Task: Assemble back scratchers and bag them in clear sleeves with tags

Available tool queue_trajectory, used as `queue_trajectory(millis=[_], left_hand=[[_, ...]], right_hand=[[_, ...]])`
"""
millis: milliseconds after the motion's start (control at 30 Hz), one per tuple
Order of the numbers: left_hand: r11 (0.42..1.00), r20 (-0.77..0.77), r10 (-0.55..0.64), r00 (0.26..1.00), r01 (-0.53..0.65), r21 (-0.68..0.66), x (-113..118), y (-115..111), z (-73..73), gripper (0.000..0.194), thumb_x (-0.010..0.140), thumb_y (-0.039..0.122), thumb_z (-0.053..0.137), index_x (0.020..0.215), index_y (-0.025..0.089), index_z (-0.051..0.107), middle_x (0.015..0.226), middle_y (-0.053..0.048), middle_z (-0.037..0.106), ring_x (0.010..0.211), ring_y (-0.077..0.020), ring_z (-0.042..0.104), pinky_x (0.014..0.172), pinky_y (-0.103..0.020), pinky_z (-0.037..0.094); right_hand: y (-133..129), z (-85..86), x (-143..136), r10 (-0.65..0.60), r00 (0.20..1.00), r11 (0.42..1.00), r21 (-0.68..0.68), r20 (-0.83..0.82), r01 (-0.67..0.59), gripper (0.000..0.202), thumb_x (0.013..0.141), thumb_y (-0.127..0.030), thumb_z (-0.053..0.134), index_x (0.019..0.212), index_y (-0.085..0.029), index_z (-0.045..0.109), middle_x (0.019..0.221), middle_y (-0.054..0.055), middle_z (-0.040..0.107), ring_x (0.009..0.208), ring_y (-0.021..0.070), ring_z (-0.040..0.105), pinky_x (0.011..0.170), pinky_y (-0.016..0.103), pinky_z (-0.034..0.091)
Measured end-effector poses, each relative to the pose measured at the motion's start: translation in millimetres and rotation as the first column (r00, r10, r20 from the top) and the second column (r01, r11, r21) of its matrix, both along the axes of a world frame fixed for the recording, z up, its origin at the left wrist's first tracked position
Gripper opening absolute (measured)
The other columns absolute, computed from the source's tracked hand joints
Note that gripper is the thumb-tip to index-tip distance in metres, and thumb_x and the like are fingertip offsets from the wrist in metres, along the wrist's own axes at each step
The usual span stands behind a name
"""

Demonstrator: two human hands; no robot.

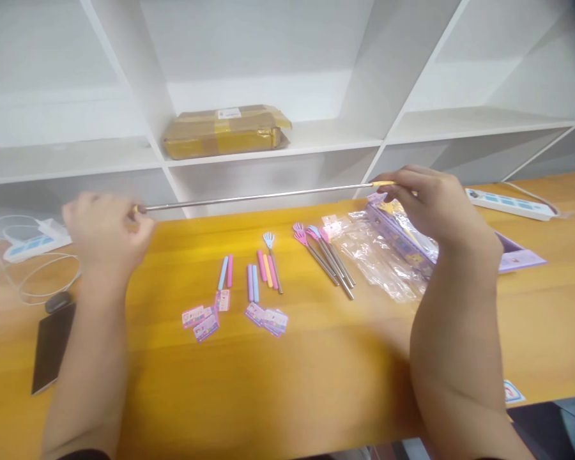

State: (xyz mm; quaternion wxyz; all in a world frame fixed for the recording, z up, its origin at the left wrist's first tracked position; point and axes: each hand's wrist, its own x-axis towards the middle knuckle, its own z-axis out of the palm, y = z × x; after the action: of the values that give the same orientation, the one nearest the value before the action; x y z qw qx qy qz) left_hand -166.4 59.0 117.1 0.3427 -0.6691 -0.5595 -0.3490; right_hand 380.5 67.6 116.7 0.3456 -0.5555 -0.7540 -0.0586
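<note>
The left hand (108, 227), raised and blurred, closes its curled fingers around one end of a thin silver metal rod (259, 196), which is almost level above the yellow-brown wooden table (186, 390). Small pink-and-purple printed cards (206, 327) carry writing too small to read. The right hand (431, 198), wrist bent inward, pinches the rod's yellow end (382, 183) between thumb and fingers.

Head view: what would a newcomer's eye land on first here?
First, the thin metal rod with yellow ends, stretched between the left hand and the right hand. Next, the cluster of back scratchers on the wooden table, just left of the clear plastic wrapping. Behind, the taped cardboard box stands out on the white shelf.
</note>
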Motion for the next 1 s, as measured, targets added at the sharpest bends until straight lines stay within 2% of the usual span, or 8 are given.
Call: queue_trajectory(millis=[100, 267, 400, 567, 800, 933, 1000], left_hand=[[0.995, 0.151, 0.061, 0.987, -0.072, 0.065, 4.1, -5.6, 3.4, 0.018, 0.076, 0.025, 0.075, 0.086, 0.020, 0.061, 0.080, -0.004, 0.052, 0.091, -0.0253, 0.038, 0.083, -0.043, 0.028], [1.000, 0.207, -0.008, 0.978, 0.003, 0.026, 6.4, -6.8, 7.0, 0.024, 0.075, 0.024, 0.073, 0.082, 0.021, 0.051, 0.083, -0.002, 0.043, 0.085, -0.0211, 0.036, 0.085, -0.044, 0.033], [1.000, 0.186, -0.023, 0.982, 0.020, 0.019, 2.7, -0.1, 4.4, 0.022, 0.074, 0.027, 0.071, 0.073, 0.020, 0.050, 0.074, 0.000, 0.043, 0.077, -0.0185, 0.034, 0.077, -0.039, 0.030], [0.999, 0.169, -0.002, 0.986, 0.009, -0.041, -0.2, 2.8, 1.6, 0.014, 0.081, 0.028, 0.066, 0.071, 0.020, 0.059, 0.069, -0.001, 0.046, 0.075, -0.0185, 0.033, 0.074, -0.037, 0.028], [0.995, 0.062, -0.098, 0.993, 0.099, -0.019, -2.4, -0.9, 4.2, 0.016, 0.084, 0.025, 0.056, 0.070, 0.022, 0.048, 0.071, -0.002, 0.044, 0.073, -0.0198, 0.033, 0.076, -0.040, 0.030], [0.993, -0.006, -0.119, 0.993, 0.119, 0.002, -8.3, -0.3, 4.3, 0.007, 0.087, 0.024, 0.054, 0.080, 0.022, 0.056, 0.076, -0.003, 0.050, 0.077, -0.0212, 0.038, 0.079, -0.041, 0.034], [0.995, -0.047, -0.104, 0.993, 0.104, -0.013, -12.4, 0.4, 3.8, 0.010, 0.090, 0.025, 0.053, 0.085, 0.021, 0.060, 0.079, -0.003, 0.050, 0.079, -0.0214, 0.039, 0.082, -0.041, 0.037]], right_hand=[[-7.2, 5.5, -2.4, -0.034, 0.999, 0.999, -0.043, -0.033, 0.033, 0.031, 0.104, -0.019, 0.053, 0.120, -0.026, 0.079, 0.110, 0.009, 0.079, 0.096, 0.0183, 0.070, 0.092, 0.032, 0.048], [-13.8, 11.7, -8.6, -0.082, 0.996, 0.994, -0.075, -0.032, 0.079, 0.031, 0.107, -0.020, 0.051, 0.122, -0.024, 0.079, 0.103, 0.009, 0.080, 0.085, 0.0168, 0.070, 0.086, 0.032, 0.049], [-14.7, 13.3, -8.4, -0.139, 0.989, 0.985, -0.108, -0.048, 0.133, 0.029, 0.106, -0.021, 0.053, 0.121, -0.024, 0.078, 0.096, 0.008, 0.079, 0.083, 0.0171, 0.069, 0.081, 0.032, 0.048], [-13.6, 14.4, -9.9, -0.174, 0.981, 0.977, -0.136, -0.082, 0.161, 0.020, 0.105, -0.031, 0.058, 0.116, -0.025, 0.074, 0.078, 0.004, 0.073, 0.074, 0.0173, 0.065, 0.076, 0.032, 0.046], [-9.9, 10.7, -10.9, -0.163, 0.982, 0.985, -0.075, -0.094, 0.156, 0.013, 0.109, -0.029, 0.050, 0.112, -0.026, 0.062, 0.079, 0.004, 0.069, 0.074, 0.0171, 0.063, 0.079, 0.032, 0.045], [-8.2, 7.3, -8.1, -0.148, 0.986, 0.988, -0.053, -0.072, 0.144, 0.017, 0.108, -0.027, 0.048, 0.114, -0.025, 0.064, 0.080, 0.004, 0.070, 0.074, 0.0168, 0.064, 0.080, 0.032, 0.046], [-6.8, 5.7, -8.7, -0.141, 0.988, 0.989, -0.041, -0.055, 0.139, 0.021, 0.108, -0.025, 0.047, 0.115, -0.025, 0.066, 0.082, 0.005, 0.071, 0.075, 0.0166, 0.064, 0.080, 0.032, 0.046]])
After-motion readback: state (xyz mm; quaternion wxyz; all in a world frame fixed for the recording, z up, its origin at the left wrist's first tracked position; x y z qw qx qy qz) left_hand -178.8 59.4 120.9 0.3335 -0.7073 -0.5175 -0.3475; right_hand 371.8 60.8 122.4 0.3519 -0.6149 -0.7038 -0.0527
